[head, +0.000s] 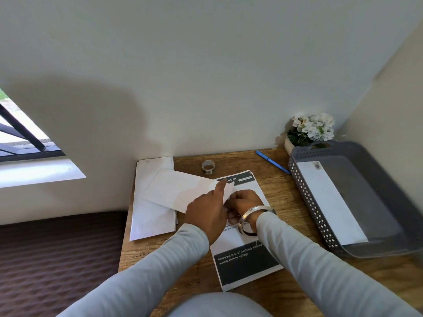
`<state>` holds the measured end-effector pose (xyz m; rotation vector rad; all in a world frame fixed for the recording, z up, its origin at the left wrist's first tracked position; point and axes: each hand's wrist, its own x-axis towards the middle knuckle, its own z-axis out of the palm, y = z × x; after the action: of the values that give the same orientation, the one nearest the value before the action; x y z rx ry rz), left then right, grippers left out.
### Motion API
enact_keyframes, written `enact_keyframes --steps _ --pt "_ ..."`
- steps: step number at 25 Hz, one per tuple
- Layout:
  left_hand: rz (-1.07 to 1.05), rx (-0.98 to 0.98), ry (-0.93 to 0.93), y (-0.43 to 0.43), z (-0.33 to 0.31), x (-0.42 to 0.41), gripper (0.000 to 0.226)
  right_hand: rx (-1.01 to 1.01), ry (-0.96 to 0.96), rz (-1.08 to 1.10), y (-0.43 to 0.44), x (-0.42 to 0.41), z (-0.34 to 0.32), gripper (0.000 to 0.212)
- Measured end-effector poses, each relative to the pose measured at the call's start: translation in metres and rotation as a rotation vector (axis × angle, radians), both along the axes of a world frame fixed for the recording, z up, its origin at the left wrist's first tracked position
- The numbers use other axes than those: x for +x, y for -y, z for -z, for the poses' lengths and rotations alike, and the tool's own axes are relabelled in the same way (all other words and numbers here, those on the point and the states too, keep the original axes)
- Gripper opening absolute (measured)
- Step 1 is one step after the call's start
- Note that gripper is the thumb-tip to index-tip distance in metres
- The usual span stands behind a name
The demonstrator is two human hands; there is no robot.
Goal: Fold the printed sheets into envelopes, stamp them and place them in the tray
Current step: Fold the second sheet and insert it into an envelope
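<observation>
- The left hand [206,213] holds a white paper envelope [178,191] near its right end. The index finger [220,187] lies straight along the top face, and the other fingers are hidden beneath the paper.
- The right hand [243,201] is just beside the left fingers, knuckles up and fingers curled in. Whether they pinch anything I cannot tell (the envelope's end and the left hand cover them).
- The envelope is lifted and tilted, running up and leftward from the fingers. Its far end hangs over a stack of plain white envelopes [151,216] lying to the left of the fingers.
- A wide silver metal bangle [258,208] circles the right wrist, just behind the curled fingers. Both arms wear pale grey sleeves.
- Directly under both hands lies a printed white sheet with dark grey text blocks [246,261], flat on the brown wooden table [286,202]. Its top edge shows beyond the fingertips.
- Beyond the fingertips, near the sheet's top edge, stands a small roll of clear tape [207,172].
- Further right of the fingers, a blue pen [272,161] lies slanted on the wood.
- Well to the right of the fingers sits a grey plastic tray with a lattice wall [306,202]. It holds a long white envelope lying flat [332,202], with a small stamp mark [317,166] at its far end.
- Behind the tray, white flowers in a pale pot [312,128] stand against the wall.
</observation>
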<state>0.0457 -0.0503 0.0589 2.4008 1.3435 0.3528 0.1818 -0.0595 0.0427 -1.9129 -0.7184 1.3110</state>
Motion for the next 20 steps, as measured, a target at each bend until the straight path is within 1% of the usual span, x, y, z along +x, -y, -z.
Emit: enact_keyframes --steps 3,7,10,12,15,18,20 --pt "0.002 0.007 0.014 0.0 -0.001 0.001 0.068 0.029 -0.024 0.009 0.002 -0.001 0.001 0.005" --pt "0.007 0.014 0.01 0.001 -0.002 0.003 0.071 0.043 -0.15 0.07 0.003 -0.006 -0.001 0.015" --pt "0.043 -0.002 0.036 0.004 0.001 -0.001 0.078 0.069 -0.081 0.079 0.001 -0.004 -0.002 0.021" --pt "0.056 -0.011 0.093 0.003 0.002 -0.006 0.081 0.079 -0.039 0.079 0.0 0.001 -0.002 0.023" --pt "0.061 0.028 0.154 -0.013 0.003 -0.014 0.07 0.085 -0.045 0.098 -0.001 0.009 -0.002 0.024" --pt "0.126 0.128 0.129 -0.038 -0.001 -0.019 0.061 0.169 -0.049 0.13 -0.002 0.012 -0.009 0.026" --pt "0.16 0.178 0.129 -0.053 -0.008 -0.018 0.058 0.217 0.006 0.09 -0.006 0.017 -0.011 0.026"
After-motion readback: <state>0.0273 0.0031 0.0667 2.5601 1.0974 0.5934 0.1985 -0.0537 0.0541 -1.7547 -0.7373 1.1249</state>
